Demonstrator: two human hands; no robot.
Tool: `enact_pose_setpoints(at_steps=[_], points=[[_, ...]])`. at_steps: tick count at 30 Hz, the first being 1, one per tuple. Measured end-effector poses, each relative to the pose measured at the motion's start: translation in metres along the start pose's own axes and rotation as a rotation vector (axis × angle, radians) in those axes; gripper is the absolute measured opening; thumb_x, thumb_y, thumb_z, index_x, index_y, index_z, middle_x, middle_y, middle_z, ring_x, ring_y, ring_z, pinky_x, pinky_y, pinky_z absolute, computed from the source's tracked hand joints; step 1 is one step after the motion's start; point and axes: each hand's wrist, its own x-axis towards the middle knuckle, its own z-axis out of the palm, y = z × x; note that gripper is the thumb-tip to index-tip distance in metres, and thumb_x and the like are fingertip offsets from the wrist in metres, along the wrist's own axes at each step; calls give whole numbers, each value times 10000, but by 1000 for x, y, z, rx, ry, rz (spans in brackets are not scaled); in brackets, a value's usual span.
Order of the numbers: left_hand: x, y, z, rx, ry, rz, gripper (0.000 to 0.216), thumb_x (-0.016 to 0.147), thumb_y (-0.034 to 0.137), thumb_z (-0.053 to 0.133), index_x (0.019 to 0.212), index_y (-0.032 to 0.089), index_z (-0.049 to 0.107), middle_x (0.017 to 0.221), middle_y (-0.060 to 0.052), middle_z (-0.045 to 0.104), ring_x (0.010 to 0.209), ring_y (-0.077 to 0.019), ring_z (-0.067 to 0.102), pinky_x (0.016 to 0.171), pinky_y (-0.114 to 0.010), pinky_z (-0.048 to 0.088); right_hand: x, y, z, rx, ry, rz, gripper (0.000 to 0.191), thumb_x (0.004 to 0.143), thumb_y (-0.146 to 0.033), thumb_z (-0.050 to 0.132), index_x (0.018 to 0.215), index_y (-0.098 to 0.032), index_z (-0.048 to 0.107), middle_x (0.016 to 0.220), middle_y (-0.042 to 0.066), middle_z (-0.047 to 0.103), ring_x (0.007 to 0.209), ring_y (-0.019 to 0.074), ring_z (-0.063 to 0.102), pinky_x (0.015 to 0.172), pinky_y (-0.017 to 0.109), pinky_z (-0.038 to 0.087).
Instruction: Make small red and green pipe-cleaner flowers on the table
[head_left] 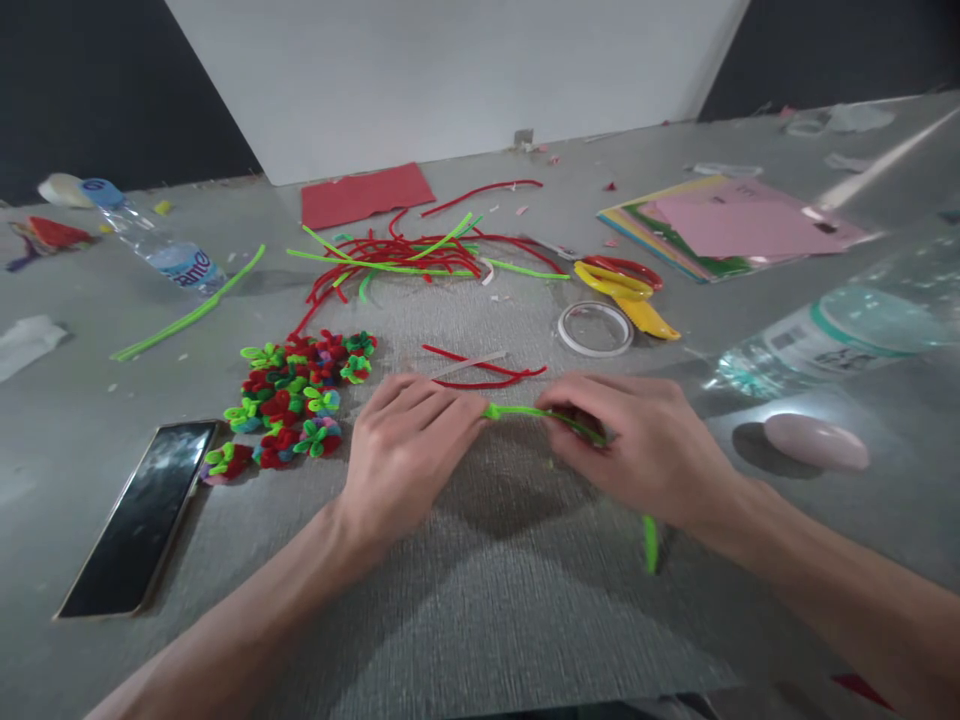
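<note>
Both my hands hold one green pipe cleaner (525, 412) just above the grey table (480, 620). My left hand (409, 450) pinches its left end. My right hand (637, 445) grips it further right, with something red partly hidden under the fingers. The cleaner's free green end (649, 543) sticks out below my right hand. A few red pipe cleaners (480, 370) lie just beyond my hands. A cluster of small red and green pipe-cleaner flowers (296, 395) sits to the left of my left hand.
A phone (142, 515) lies at the near left. A heap of red and green pipe cleaners (420, 255), yellow-red scissors (622, 285), a tape roll (595, 328), coloured paper (720, 225), red card (367, 195), two water bottles (161, 245) (832, 330) and a pink oval object (816, 441) surround the work area.
</note>
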Motion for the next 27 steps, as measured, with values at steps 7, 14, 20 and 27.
enact_pose_setpoints(at_steps=[7, 14, 20, 27], points=[[-3, -1, 0, 57, -88, 28, 101, 1034, 158, 589, 1035, 202, 680, 940, 2, 793, 857, -180, 705, 915, -386, 474, -1, -1, 3, 68, -77, -66, 158, 1023, -141, 507, 954, -192, 640, 853, 28, 688, 746, 156, 630, 673, 282, 449], [-1, -1, 1, 20, -99, 23, 98, 1045, 200, 594, 1095, 213, 678, 964, -4, 804, 878, -185, 731, 925, -392, 465, 0, -2, 6, 56, -69, -49, 158, 1021, -132, 508, 981, -202, 644, 887, 38, 716, 771, 170, 653, 674, 293, 459], [-1, -5, 3, 27, -56, -36, 110, 1036, 150, 598, 1063, 206, 689, 854, 18, 779, 774, -164, 716, 871, -376, 456, 2, 4, 0, 39, -1, 33, 137, 981, -110, 559, 978, -218, 644, 879, 18, 734, 732, 156, 662, 658, 287, 455], [-5, -1, 3, -1, -79, 48, 171, 1040, 127, 563, 974, 200, 702, 798, 22, 769, 689, -136, 683, 862, -362, 466, 0, -5, 6, 11, -78, -22, 217, 996, -215, 599, 1210, -205, 636, 1152, 92, 760, 999, 236, 723, 802, 346, 535]])
